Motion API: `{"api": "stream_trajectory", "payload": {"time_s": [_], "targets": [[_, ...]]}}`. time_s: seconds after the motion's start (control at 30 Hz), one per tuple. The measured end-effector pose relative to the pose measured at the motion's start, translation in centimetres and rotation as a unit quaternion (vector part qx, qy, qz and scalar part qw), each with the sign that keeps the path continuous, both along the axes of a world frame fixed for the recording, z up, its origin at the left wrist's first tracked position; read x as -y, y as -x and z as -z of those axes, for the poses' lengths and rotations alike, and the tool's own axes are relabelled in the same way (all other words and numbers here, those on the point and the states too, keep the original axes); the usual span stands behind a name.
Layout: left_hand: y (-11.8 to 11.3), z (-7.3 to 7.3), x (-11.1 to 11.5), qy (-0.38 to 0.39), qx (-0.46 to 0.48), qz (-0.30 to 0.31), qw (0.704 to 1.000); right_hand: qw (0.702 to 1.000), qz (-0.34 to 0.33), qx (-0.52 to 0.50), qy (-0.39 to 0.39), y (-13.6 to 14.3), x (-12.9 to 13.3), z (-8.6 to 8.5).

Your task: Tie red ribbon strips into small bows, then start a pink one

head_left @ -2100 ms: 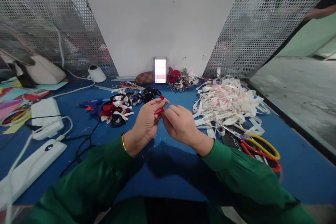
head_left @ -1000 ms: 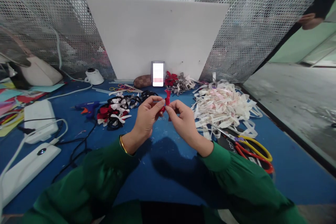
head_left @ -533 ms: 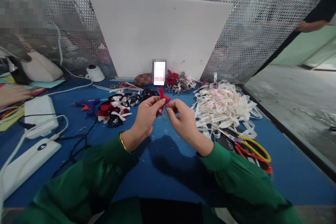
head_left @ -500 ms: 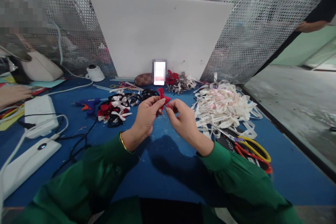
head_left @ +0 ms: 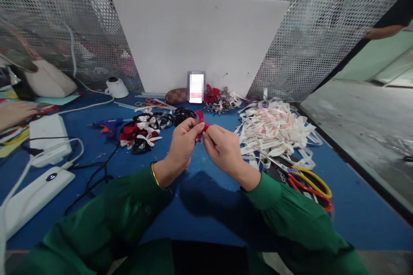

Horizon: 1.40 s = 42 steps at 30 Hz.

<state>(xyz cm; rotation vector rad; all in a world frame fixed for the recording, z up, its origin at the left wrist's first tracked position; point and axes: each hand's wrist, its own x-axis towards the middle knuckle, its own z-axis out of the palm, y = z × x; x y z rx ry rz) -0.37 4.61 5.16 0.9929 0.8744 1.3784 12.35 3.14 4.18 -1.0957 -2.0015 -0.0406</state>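
the red ribbon (head_left: 199,117) sits between the two hands, above the blue table (head_left: 206,219). the left hand (head_left: 182,142) pinches it, fingertips closed; the right hand (head_left: 224,148), fingers curled shut, grips its other side. the ribbon looks smooth, folded and narrow.

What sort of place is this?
Probably a small craft workshop: there's a blue glue gun, a heap of pale ribbon strips and red-and-yellow-handled scissors on one worktable.

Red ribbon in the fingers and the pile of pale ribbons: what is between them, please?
In the head view, the right hand is between the red ribbon and the pile of pale ribbons.
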Motion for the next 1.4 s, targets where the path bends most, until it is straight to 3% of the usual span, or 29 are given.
{"api": "stream_trajectory", "payload": {"time_s": [0.2,0.4,0.5,0.7,0.83,0.97,1.17,1.4], "targets": [[0.0,-0.6,0.5,0.044,0.027,0.015,0.999,0.991,0.014,0.092,-0.095,0.3,0.3,0.2],[0.1,-0.5,0.2,0.067,0.016,0.022,0.997,0.987,0.010,0.109,-0.119,0.6,0.3,0.8],[0.3,-0.4,-0.3,0.081,0.014,0.022,0.996,0.993,0.009,0.080,-0.087,0.5,0.1,1.0],[1.0,-0.7,-1.2,0.053,-0.004,0.055,0.997,0.994,-0.009,-0.099,0.043,-0.2,-0.4,0.7],[1.3,-0.6,-1.5,0.007,-0.031,0.044,0.999,0.990,-0.013,-0.137,0.041,-0.8,-0.7,0.2],[1.6,-0.6,-1.7,0.032,-0.056,0.049,0.997,0.989,-0.024,-0.145,0.036,-1.0,-0.8,0.0],[1.5,-0.3,-1.8,0.082,-0.057,0.125,0.987,0.992,-0.003,-0.124,0.027,-1.0,-0.7,0.2],[2.0,-0.5,-2.0,0.045,-0.097,0.179,0.978,0.989,0.024,-0.145,0.024,-1.3,-1.0,0.1]]}}
